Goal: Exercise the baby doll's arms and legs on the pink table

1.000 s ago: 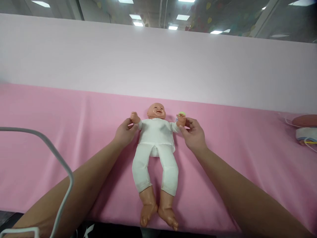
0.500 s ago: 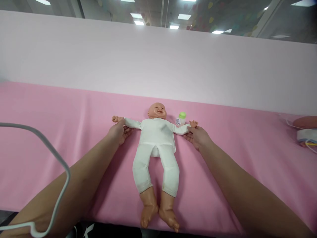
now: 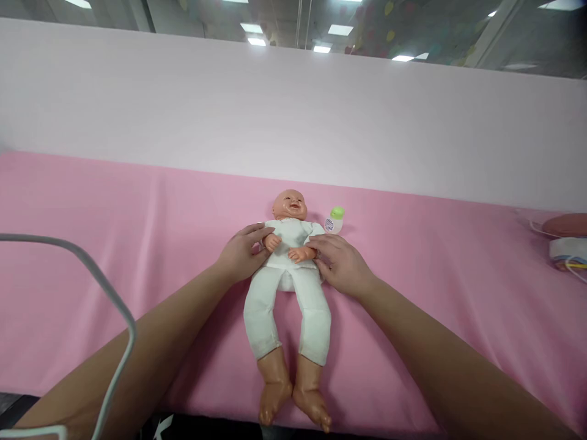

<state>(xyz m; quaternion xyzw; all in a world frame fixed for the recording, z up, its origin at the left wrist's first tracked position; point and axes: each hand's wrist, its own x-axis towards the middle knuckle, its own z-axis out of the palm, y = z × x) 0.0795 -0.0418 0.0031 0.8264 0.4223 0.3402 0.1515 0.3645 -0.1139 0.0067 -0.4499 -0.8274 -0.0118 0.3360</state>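
Observation:
A baby doll (image 3: 288, 278) with a white cloth body lies on its back on the pink-covered table, its head toward the wall. My left hand (image 3: 245, 249) is closed around the doll's arm on the left, near the wrist. On the other side my right hand (image 3: 342, 263) holds the doll's other arm, with the fingers over its forearm. Both of the doll's small hands rest on its front. My fingers partly hide the doll's sleeves. Close to the doll's shoulder stands a small clear bottle (image 3: 333, 223) with a green cap and a printed label.
A pink cover (image 3: 114, 208) spreads over the table up to a white wall panel (image 3: 293, 116). At the right edge lie a brownish object and a white, striped item (image 3: 568, 250). A grey cable (image 3: 105, 284) hangs across the left foreground.
Both hands have moved inward, bringing the doll's arms from stretched out sideways to folded over its front. The bottle and the doll's legs stay in place.

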